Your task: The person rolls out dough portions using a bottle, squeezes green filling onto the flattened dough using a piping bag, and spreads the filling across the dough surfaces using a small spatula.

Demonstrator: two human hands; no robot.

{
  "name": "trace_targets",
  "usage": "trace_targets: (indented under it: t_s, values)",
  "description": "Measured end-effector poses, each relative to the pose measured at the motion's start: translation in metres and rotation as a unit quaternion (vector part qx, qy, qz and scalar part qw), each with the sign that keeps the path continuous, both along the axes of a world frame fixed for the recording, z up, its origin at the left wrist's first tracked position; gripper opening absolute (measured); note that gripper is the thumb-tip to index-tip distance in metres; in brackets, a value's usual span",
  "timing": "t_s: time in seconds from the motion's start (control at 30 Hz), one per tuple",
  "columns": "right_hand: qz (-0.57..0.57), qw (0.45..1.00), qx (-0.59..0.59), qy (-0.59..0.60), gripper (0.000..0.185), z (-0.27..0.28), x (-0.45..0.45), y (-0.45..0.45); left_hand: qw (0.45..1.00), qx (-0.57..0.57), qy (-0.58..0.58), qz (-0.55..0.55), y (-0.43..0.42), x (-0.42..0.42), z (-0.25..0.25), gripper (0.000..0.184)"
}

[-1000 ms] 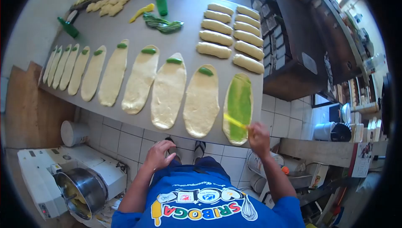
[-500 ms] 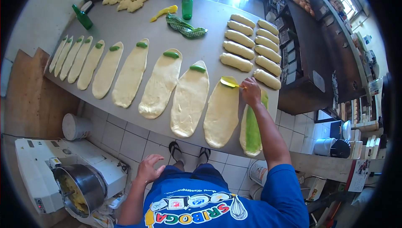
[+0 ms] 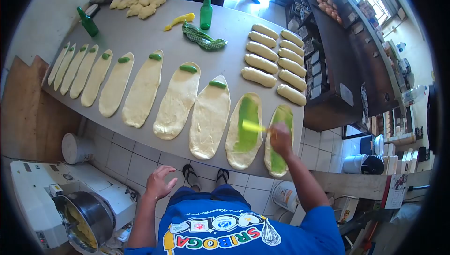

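Observation:
In my right hand (image 3: 280,139) is a yellow spatula (image 3: 254,126), its blade smeared by motion over a flat oval of dough (image 3: 236,154). A band of green spread (image 3: 247,114) covers much of that dough. Beneath my right hand lies another oval of dough, coated in green spread (image 3: 280,161). To the left, the adjacent dough oval (image 3: 209,124) carries one green dollop (image 3: 217,84) near its far end. Several more ovals with similar dollops run along the table. My left hand (image 3: 160,181) hangs off the table's near edge, fingers apart and holding nothing.
Rolled dough logs (image 3: 260,62) lie in two columns at the table's right. Green bottles (image 3: 206,11), a yellow tool (image 3: 179,21) and a green checked cloth (image 3: 204,37) rest farther back. A mixer (image 3: 84,217) stands lower left; a dark counter (image 3: 335,63) is at right.
My right hand has drawn the spatula toward me down the dough, and the green dollop there is now a wide band. My left hand stays low and open; the view has shifted slightly.

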State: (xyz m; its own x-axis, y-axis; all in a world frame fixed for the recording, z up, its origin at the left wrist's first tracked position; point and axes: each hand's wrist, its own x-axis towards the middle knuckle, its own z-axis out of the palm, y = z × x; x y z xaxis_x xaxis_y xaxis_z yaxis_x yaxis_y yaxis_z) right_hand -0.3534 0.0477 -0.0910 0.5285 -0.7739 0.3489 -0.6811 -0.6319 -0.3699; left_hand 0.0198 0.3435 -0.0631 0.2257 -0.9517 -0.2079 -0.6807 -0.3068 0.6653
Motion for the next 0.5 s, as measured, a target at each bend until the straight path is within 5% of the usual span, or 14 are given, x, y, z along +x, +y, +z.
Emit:
trace_targets:
  t_s: [0.2, 0.37, 0.5]
  values:
    - [-0.064, 0.997, 0.034, -0.02, 0.019, -0.024, 0.042, -0.089, 0.998, 0.012, -0.022, -0.053, -0.007, -0.008, -0.002, 0.03]
    - [0.098, 0.993, 0.034, 0.062, 0.013, -0.038, 0.029, -0.014, 0.999, 0.019, -0.008, -0.041, 0.008, -0.008, -0.007, 0.03]
    - [0.139, 0.982, 0.103, 0.076, 0.009, 0.002, 0.007, 0.075, 0.999, 0.041, -0.015, -0.009, 0.03, -0.003, -0.018, 0.03]
